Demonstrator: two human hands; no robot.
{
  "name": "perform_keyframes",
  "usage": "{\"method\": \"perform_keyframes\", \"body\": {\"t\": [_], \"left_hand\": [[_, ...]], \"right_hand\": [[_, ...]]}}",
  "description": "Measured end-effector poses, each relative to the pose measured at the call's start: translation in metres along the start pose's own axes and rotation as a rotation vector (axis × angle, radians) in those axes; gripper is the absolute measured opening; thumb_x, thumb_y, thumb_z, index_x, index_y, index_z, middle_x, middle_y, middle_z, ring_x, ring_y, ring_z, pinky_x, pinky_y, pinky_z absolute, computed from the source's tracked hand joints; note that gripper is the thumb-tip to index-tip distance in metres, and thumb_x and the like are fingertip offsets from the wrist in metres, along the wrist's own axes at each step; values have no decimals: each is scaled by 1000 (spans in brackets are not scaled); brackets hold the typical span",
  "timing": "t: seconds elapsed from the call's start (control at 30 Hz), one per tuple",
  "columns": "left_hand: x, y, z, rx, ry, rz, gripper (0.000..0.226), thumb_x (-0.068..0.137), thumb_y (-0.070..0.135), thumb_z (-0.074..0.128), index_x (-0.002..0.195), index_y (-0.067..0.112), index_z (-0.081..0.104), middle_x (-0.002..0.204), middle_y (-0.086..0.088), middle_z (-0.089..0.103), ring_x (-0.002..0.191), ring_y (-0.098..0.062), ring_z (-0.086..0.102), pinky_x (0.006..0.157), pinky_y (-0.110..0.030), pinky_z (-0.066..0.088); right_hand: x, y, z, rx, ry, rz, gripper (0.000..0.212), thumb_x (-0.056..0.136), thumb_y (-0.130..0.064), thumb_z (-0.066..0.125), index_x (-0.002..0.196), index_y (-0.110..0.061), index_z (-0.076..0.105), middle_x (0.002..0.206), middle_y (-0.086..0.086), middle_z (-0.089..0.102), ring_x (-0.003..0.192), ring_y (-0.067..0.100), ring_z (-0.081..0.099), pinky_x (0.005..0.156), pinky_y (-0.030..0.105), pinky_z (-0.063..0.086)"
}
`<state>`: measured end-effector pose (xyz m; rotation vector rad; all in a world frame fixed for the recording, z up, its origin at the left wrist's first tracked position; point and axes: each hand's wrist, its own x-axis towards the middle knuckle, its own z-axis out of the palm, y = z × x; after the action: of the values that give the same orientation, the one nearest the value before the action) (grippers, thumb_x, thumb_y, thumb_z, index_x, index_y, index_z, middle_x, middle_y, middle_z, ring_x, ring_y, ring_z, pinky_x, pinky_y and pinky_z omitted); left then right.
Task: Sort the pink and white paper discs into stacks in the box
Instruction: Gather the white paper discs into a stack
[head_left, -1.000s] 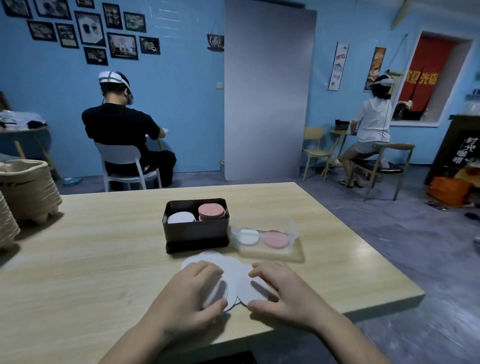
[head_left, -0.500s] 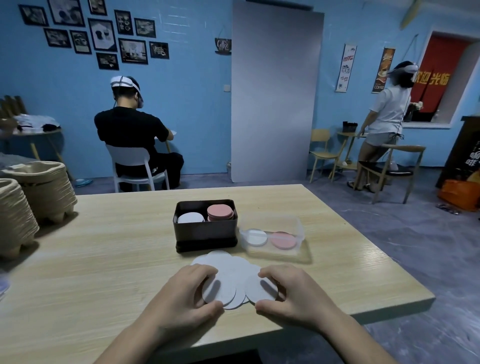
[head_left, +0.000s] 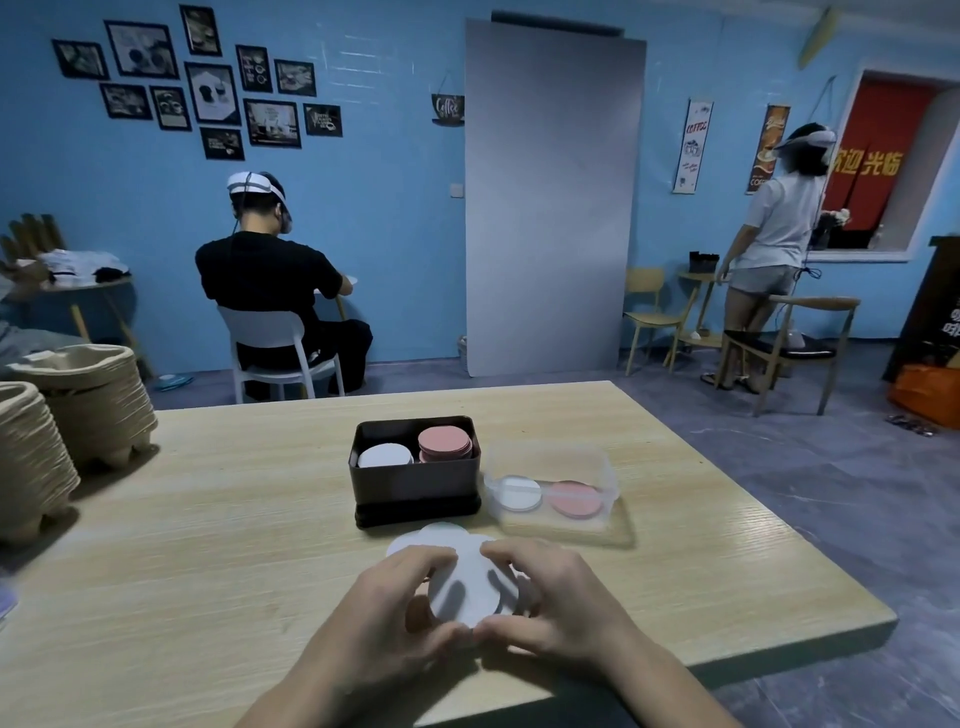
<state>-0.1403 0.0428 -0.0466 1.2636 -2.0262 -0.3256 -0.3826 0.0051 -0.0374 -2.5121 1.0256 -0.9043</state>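
As the left hand (head_left: 387, 618) and right hand (head_left: 561, 608) drew together at the near edge of the table (head_left: 208, 545), the loose white discs (head_left: 462, 587), fanned out half a second earlier, were bunched into a tighter pile. Both hands curled their fingers around the pile's sides, thumbs meeting at its near edge; whether it had left the tabletop could not be told. Just beyond, the dark box (head_left: 415, 491) held a white stack (head_left: 384, 457) on the left and a pink stack (head_left: 445, 441) on the right, unchanged.
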Motion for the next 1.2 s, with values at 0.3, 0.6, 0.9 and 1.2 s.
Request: {"method": "perform_keyframes", "body": {"t": [0.3, 0.6, 0.9, 1.2], "left_hand": [[12, -9, 13, -149, -49, 20, 53, 72, 40, 80, 120, 44, 58, 126, 25, 61, 119, -3, 59, 88, -27, 59], [17, -6, 10, -186, 28, 103, 48, 69, 34, 90, 113, 27, 72, 128, 17, 65, 117, -4, 62, 81, -9, 48], [14, -8, 17, -181, 77, 126, 37, 70, 49, 87, 100, 33, 72, 125, 19, 63, 113, -2, 62, 78, -12, 52], [9, -8, 21, -171, 138, 169, 52, 78, 67, 77, 117, 33, 71, 138, 18, 59, 126, 1, 58, 85, -22, 60]], "right_hand": [[-3, 11, 4, 103, 51, -55, 57, 78, -49, 84, 127, -29, 62, 137, -5, 66, 121, 5, 63, 100, 21, 50], [1, 18, 8, 84, 40, -37, 55, 77, -57, 81, 117, -23, 67, 134, -7, 62, 119, 1, 57, 91, 12, 49], [-1, 20, 9, 158, 48, -1, 35, 76, -45, 87, 91, -25, 62, 133, -7, 60, 121, 0, 56, 84, 7, 49], [1, 18, 9, 84, 14, -25, 41, 76, -45, 80, 110, -37, 58, 143, -13, 55, 129, -2, 51, 94, 13, 45]]}}
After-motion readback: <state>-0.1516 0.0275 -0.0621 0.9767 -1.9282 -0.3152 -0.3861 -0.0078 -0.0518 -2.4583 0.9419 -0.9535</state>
